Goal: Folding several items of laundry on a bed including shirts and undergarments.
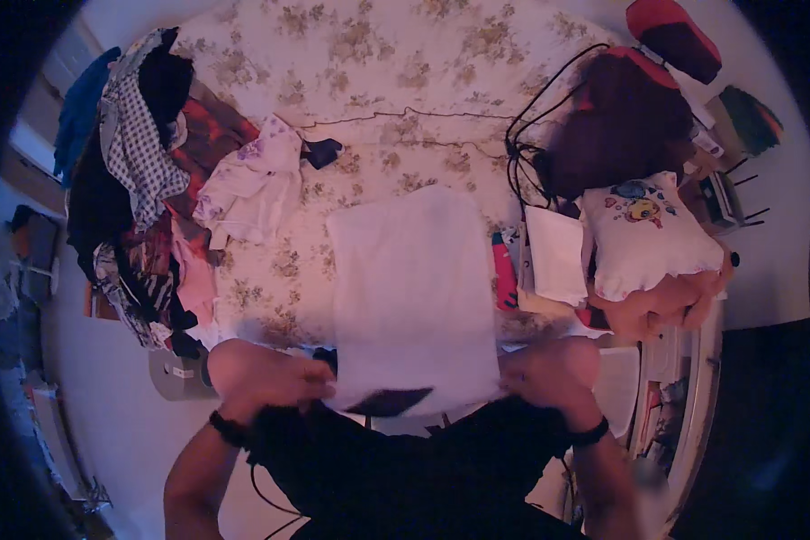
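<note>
A white piece of cloth [414,288], perhaps a folded garment, lies flat and lengthwise in front of me. Its near end hangs over the front edge of the flower-patterned cover, and a dark patch [391,401] shows there. My left hand [274,378] is closed at the cloth's near left corner, fingertips at its edge. At the near right corner, my right hand [542,382] pinches the other edge. Both wrists wear dark bands.
A heap of mixed clothes [139,180] rises on the left, with a pale flowered garment [259,184] beside it. To the right are a cushion with a cartoon print [648,238], folded white cloth [556,256], a dark red bundle [625,121] and looped black cables [517,148].
</note>
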A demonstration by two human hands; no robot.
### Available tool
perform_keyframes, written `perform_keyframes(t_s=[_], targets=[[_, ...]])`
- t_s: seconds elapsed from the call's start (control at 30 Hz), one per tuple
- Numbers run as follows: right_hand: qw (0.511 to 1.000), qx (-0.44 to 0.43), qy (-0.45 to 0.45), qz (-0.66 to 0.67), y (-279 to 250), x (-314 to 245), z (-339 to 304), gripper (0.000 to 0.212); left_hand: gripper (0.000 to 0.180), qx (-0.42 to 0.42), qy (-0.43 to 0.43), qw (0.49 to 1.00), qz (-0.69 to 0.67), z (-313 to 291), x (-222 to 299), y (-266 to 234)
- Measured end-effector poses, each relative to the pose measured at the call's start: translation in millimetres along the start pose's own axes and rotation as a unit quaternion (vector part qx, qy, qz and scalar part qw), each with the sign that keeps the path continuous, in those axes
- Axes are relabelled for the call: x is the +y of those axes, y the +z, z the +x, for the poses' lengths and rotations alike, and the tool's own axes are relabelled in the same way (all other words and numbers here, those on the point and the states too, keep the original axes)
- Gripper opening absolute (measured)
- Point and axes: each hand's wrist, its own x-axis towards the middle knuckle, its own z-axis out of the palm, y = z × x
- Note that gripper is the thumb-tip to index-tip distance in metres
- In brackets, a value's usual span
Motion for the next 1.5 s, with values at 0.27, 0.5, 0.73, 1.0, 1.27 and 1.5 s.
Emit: perform_keyframes(t_s=[0.27,0.5,0.73,1.0,1.27,1.5], targets=[[0.963,0.258,0.052,0.059,-76,26,165,0.025,0.015,0.302,0.153,0.924,-0.178,125,7,-143],[0.918,0.379,0.114,-0.02,-71,74,275,0.029,0.023,0.396,0.182,0.884,-0.167,235,3,-181],[0.917,0.372,0.145,0.004,-64,88,309,0.029,0.025,0.444,0.148,0.876,-0.112,270,-11,-189],[0.91,0.384,0.153,-0.021,-72,98,325,0.027,0.029,0.533,0.043,0.844,0.03,261,23,-183],[0.907,0.368,0.202,0.006,-71,89,336,0.026,0.028,0.543,0.055,0.837,0.024,269,14,-190],[0.918,0.343,0.198,0.006,-61,92,342,0.035,0.03,0.556,0.089,0.827,0.017,274,9,-184]])
